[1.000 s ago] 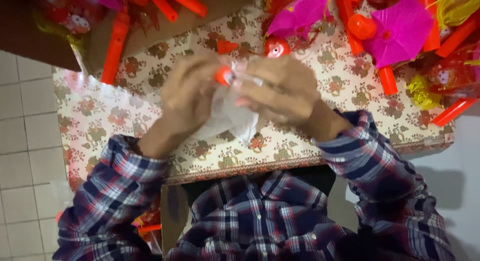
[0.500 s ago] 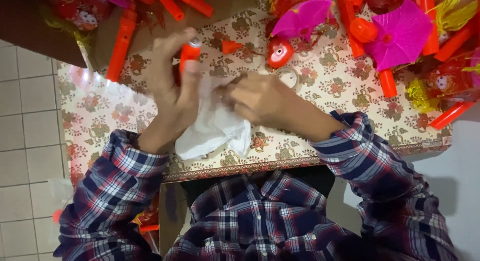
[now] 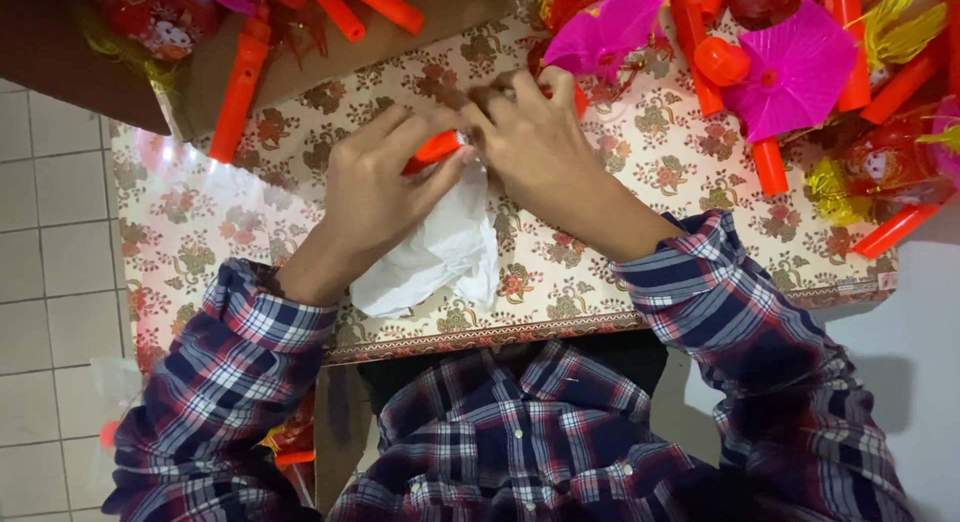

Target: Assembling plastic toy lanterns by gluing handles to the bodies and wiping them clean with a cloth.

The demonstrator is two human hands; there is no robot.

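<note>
Orange tube point(image 3: 435, 148) pinched by both hands point(image 3: 385, 187) over clear bag point(image 3: 435, 247); pink fans point(image 3: 795, 70) crowd beyond.

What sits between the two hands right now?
In the head view, an orange tube and crumpled white plastic sit between the left hand and right hand.

navy-red plaid shirt point(image 3: 520, 442), buttoned front, cuffed sleeves point(image 3: 700, 272)

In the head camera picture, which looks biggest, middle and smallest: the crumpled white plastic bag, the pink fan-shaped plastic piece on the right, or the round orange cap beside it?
1. Crumpled white plastic bag, partly hidden by the left hand.
2. Pink fan-shaped plastic piece.
3. Round orange cap, clearly smallest.
</note>
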